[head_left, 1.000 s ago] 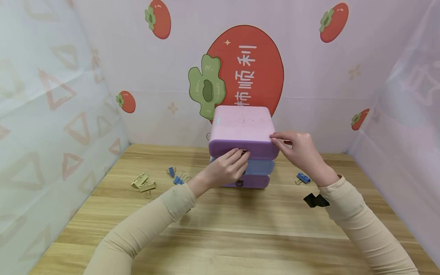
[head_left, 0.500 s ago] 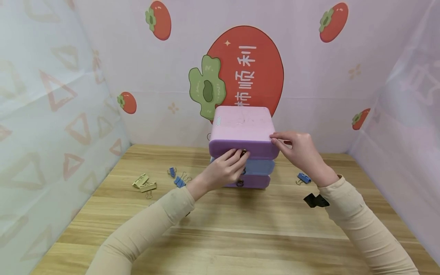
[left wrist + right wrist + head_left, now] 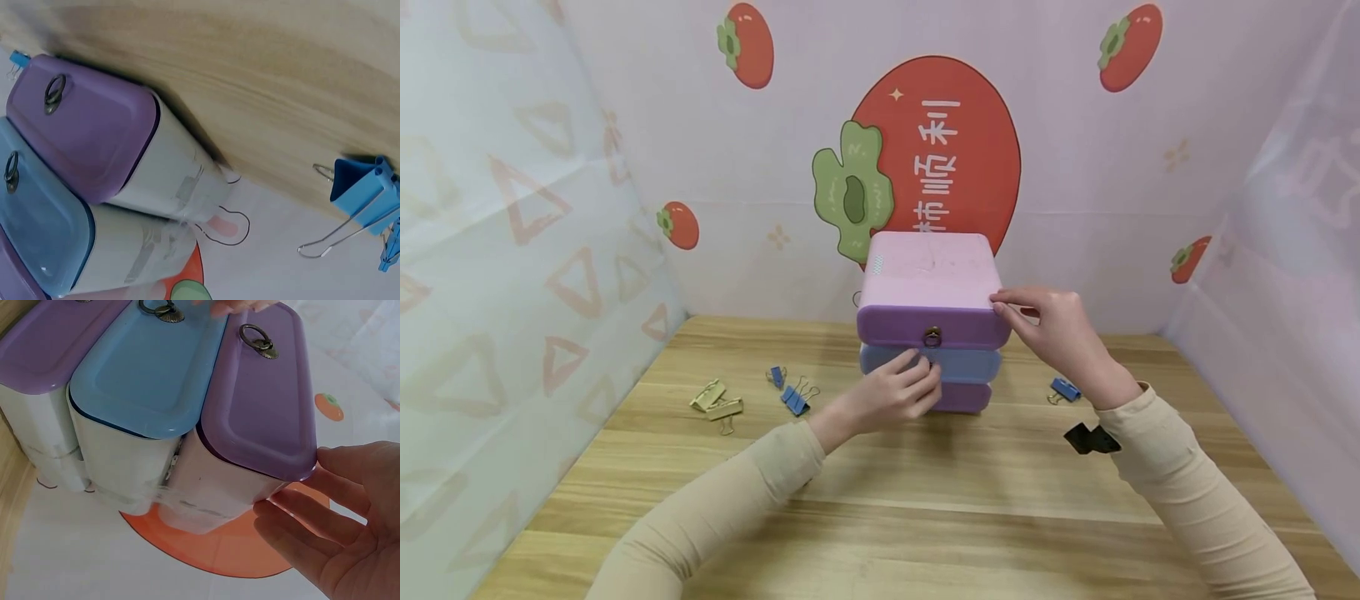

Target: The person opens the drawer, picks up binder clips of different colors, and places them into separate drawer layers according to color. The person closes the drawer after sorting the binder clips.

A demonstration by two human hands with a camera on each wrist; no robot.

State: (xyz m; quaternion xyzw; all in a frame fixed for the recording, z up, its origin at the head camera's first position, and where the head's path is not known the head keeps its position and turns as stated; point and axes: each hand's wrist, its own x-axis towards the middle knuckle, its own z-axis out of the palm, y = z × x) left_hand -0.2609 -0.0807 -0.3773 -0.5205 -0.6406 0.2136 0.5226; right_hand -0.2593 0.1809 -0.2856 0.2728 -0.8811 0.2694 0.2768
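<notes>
A person's hands worked at a drawer box (image 3: 932,271), pink on top, which stood upright near the back of a wooden table (image 3: 970,517). The left hand (image 3: 891,393), its fingers loosely bent, was at the front of the box by the blue middle drawer (image 3: 973,365), whose metal ring (image 3: 11,170) hung free of the fingertips. The right hand (image 3: 1051,323), thumb and fingers spread apart, touched the box's right front corner beside the purple top drawer (image 3: 891,327). A purple bottom drawer (image 3: 966,398) sat lowest in the box. Left of the box lay two blue clips (image 3: 795,400) and, farther left of it, gold clips (image 3: 725,409); another blue clip (image 3: 1065,388) lay to the box's right. Behind the box hung a pale cloth (image 3: 1075,150) with a large red fruit print (image 3: 985,150).
</notes>
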